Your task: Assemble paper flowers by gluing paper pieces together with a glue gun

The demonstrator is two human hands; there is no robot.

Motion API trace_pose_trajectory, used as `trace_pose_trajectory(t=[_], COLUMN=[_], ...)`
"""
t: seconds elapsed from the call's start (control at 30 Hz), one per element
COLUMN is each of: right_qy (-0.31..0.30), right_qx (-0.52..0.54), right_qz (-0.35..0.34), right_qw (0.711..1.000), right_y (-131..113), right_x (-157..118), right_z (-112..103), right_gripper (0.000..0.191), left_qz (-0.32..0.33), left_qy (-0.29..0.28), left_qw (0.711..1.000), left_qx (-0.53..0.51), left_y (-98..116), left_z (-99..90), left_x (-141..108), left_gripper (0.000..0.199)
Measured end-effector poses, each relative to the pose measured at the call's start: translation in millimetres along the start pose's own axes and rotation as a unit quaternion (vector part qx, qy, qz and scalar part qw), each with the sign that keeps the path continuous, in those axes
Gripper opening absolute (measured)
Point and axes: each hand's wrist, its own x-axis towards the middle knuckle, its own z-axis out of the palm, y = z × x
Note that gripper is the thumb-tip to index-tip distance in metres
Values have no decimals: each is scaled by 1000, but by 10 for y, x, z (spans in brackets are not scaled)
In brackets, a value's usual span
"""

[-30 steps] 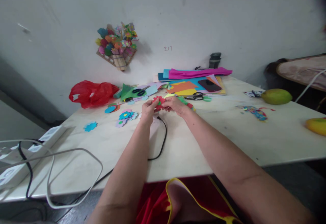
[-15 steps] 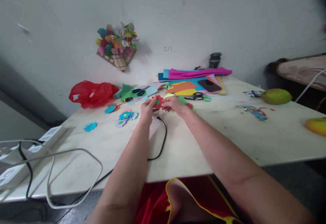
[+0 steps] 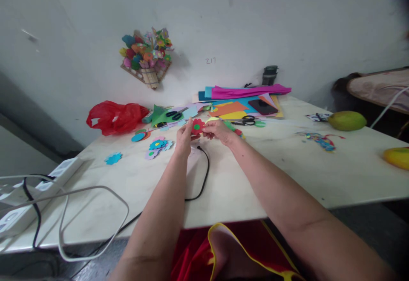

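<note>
A red paper flower (image 3: pixel 198 126) with a green centre is held up between both hands above the table's middle. My left hand (image 3: pixel 184 138) grips its left edge, thumb upright beside the petals. At its right edge, my right hand (image 3: pixel 217 131) pinches it between thumb and fingers. Blue and purple paper flowers (image 3: pixel 157 145) lie in a cluster left of my left hand, and a single blue paper flower (image 3: pixel 113 158) is further left. Beyond my right wrist are green and red paper pieces, partly hidden by it.
Black scissors (image 3: pixel 248 121) and a phone (image 3: pixel 262 107) on coloured paper lie behind my right hand. A red plastic bag (image 3: pixel 115 117) is at the back left. Cables and a power strip (image 3: pixel 60 170) occupy the left; a green mango (image 3: pixel 347 120) sits right.
The red flower now faces the camera more fully, with more of its petals showing. My left thumb has straightened upward; my right hand has hardly moved.
</note>
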Motion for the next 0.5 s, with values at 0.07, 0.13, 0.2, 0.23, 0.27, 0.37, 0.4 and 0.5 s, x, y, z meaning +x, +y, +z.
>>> trace_pose_trajectory(t=[0.07, 0.13, 0.2, 0.23, 0.27, 0.37, 0.4, 0.5], right_qy=[1, -1, -3, -3, -3, 2, 5, 16], right_qx=[-1, -1, 1, 4, 7, 11, 10, 7], right_qz=[2, 0, 0, 2, 4, 10, 11, 7], right_qw=[1000, 1000, 1000, 1000, 1000, 1000, 1000, 1000], right_y=[-9, -9, 0, 6, 13, 24, 25, 29], right_x=[-5, -7, -2, 3, 7, 17, 18, 21], right_z=[1, -3, -10, -13, -17, -21, -19, -6], right_gripper=[11, 12, 12, 12, 13, 18, 21, 27], left_qz=[2, 1, -2, -2, -2, 4, 6, 10], left_qy=[1, 12, 21, 24, 25, 24, 22, 11], left_qw=[1000, 1000, 1000, 1000, 1000, 1000, 1000, 999], left_qx=[-6, -11, -10, -7, -4, 9, 14, 31], left_y=[2, 5, 7, 7, 6, -2, -6, -18], left_z=[-11, -17, -19, -18, -18, -16, -15, -10], left_x=[5, 11, 16, 19, 21, 24, 24, 21], left_gripper=[47, 46, 46, 46, 46, 46, 46, 47])
